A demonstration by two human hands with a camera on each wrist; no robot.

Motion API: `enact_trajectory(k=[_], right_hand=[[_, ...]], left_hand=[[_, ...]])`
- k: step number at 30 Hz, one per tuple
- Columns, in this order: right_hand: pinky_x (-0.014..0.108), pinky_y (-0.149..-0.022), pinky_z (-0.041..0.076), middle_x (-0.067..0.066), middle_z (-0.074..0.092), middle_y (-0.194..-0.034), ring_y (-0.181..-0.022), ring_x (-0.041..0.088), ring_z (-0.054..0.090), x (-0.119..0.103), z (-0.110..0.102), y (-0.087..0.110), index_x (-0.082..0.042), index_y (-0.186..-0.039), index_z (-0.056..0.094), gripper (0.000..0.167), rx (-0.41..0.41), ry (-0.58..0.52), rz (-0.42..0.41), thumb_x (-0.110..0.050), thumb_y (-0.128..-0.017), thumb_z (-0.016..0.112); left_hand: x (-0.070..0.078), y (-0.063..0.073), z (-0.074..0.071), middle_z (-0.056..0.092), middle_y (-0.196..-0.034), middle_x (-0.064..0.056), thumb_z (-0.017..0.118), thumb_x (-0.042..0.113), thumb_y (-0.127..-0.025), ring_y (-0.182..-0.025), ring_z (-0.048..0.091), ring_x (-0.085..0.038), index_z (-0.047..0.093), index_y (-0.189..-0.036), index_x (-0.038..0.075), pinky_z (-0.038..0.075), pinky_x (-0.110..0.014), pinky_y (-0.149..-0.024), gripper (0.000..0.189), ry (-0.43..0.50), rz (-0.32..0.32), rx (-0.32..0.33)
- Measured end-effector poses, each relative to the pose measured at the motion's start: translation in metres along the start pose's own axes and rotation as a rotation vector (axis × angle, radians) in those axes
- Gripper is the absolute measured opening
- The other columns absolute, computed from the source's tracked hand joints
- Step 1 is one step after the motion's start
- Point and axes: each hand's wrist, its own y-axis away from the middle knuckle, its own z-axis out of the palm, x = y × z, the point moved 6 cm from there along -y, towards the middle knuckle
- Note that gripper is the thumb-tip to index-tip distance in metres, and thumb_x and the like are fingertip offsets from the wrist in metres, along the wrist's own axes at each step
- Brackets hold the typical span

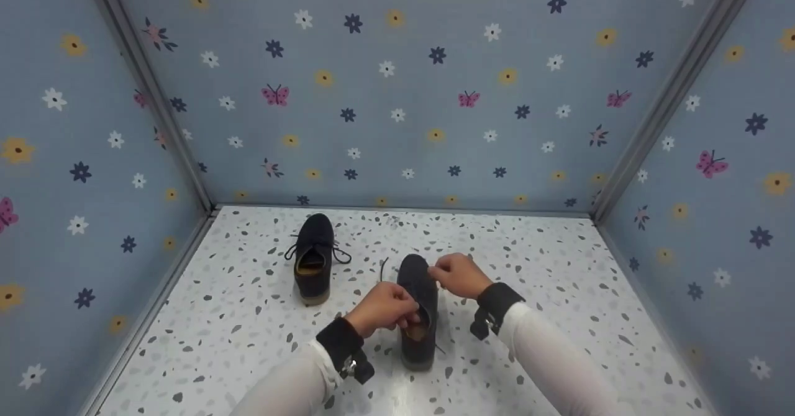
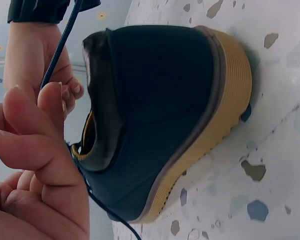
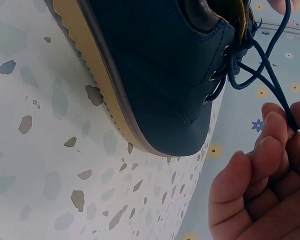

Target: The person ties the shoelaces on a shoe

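Note:
A dark lace-up shoe [image 1: 417, 273] stands on the speckled floor, its toe pointing away from me. Over its opening, my left hand [image 1: 382, 307] pinches a dark shoelace [image 2: 61, 47] between thumb and fingertips. To the right of the toe, my right hand [image 1: 463, 275] pinches another part of the lace [image 3: 276, 90], which runs taut from the eyelets. The right wrist view shows crossed laces at the top of the tongue. A thick tan sole [image 2: 232, 75] shows in the left wrist view. One loose lace end lies across the shoe's side.
A second dark shoe [image 1: 315, 236] stands to the left, its lace tied in a bow. Floral panels enclose the white speckled floor [image 1: 528, 354] at the back [image 1: 397, 93], left and right. Each wrist wears a black strap with a small device.

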Motion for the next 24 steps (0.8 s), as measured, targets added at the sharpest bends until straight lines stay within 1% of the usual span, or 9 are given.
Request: enact_trajectory(k=[3,4,6,8,11,13,17,21,24], right_hand=[[0.027,-0.057,0.040,-0.004,0.060,-0.065,-0.055,0.010,0.050,0.001,0.000,0.000,-0.011,-0.076,0.069,0.033,0.000,-0.007,0.006,-0.023,-0.105,0.060],[0.027,-0.057,0.041,-0.003,0.061,-0.066,-0.055,0.010,0.051,0.001,0.000,0.000,-0.010,-0.077,0.070,0.033,0.003,-0.006,0.006,-0.023,-0.105,0.060],[0.026,-0.057,0.041,-0.003,0.061,-0.066,-0.055,0.010,0.051,0.001,0.000,-0.001,-0.009,-0.078,0.071,0.032,0.007,0.001,0.005,-0.023,-0.105,0.061],[0.026,-0.057,0.041,-0.004,0.061,-0.066,-0.055,0.009,0.051,0.000,0.000,-0.001,-0.007,-0.079,0.072,0.032,0.010,0.011,0.000,-0.023,-0.105,0.061],[0.025,-0.057,0.040,-0.005,0.060,-0.066,-0.055,0.009,0.050,0.001,0.000,-0.001,-0.003,-0.083,0.073,0.033,0.007,0.019,0.000,-0.025,-0.105,0.061],[0.026,-0.057,0.041,-0.005,0.061,-0.067,-0.056,0.009,0.051,0.001,0.000,-0.001,-0.002,-0.084,0.073,0.033,0.004,0.017,-0.001,-0.025,-0.105,0.060],[0.027,-0.058,0.042,0.001,0.067,-0.072,-0.057,0.010,0.052,0.001,-0.001,-0.001,-0.004,-0.086,0.075,0.033,-0.006,0.013,-0.001,-0.025,-0.105,0.059],[0.028,-0.059,0.043,0.002,0.069,-0.073,-0.057,0.011,0.053,0.001,-0.001,-0.001,-0.008,-0.085,0.076,0.032,-0.011,0.011,0.009,-0.026,-0.105,0.059],[0.028,-0.059,0.043,0.000,0.067,-0.072,-0.058,0.011,0.054,0.002,-0.001,-0.001,-0.009,-0.084,0.076,0.031,-0.011,0.013,0.015,-0.026,-0.105,0.059]], left_hand=[[0.000,0.000,0.005,0.076,-0.073,0.000,0.071,0.016,-0.091,-0.053,0.060,-0.007,0.073,-0.083,0.008,0.041,-0.018,-0.046,0.011,-0.022,0.017,0.032],[0.001,0.000,0.007,0.076,-0.072,0.000,0.071,0.017,-0.091,-0.052,0.060,-0.007,0.073,-0.082,0.008,0.041,-0.019,-0.045,0.012,-0.031,0.023,0.040],[0.002,0.000,0.011,0.076,-0.070,-0.001,0.071,0.016,-0.090,-0.052,0.062,-0.008,0.073,-0.081,0.008,0.043,-0.021,-0.047,0.012,-0.058,0.046,0.044],[0.003,0.001,0.016,0.075,-0.069,-0.002,0.071,0.015,-0.091,-0.054,0.065,-0.009,0.074,-0.081,0.007,0.048,-0.023,-0.049,0.013,-0.100,0.072,0.028],[0.007,0.002,0.022,0.075,-0.068,-0.003,0.071,0.014,-0.091,-0.058,0.070,-0.010,0.077,-0.082,0.006,0.056,-0.026,-0.056,0.013,-0.194,0.128,-0.007],[0.009,0.002,0.022,0.076,-0.068,-0.002,0.072,0.014,-0.090,-0.059,0.071,-0.010,0.080,-0.082,0.007,0.057,-0.026,-0.058,0.013,-0.262,0.155,-0.021],[0.011,0.000,0.014,0.075,-0.067,0.002,0.072,0.015,-0.088,-0.058,0.066,-0.007,0.081,-0.078,0.011,0.051,-0.024,-0.056,0.014,-0.366,0.177,0.008],[0.011,-0.004,-0.001,0.072,-0.069,0.006,0.072,0.018,-0.086,-0.059,0.059,-0.006,0.079,-0.075,0.014,0.046,-0.024,-0.057,0.014,-0.436,0.182,0.085],[0.010,-0.008,-0.014,0.071,-0.074,0.005,0.074,0.021,-0.088,-0.062,0.058,-0.008,0.078,-0.078,0.015,0.048,-0.026,-0.059,0.012,-0.433,0.177,0.150]])
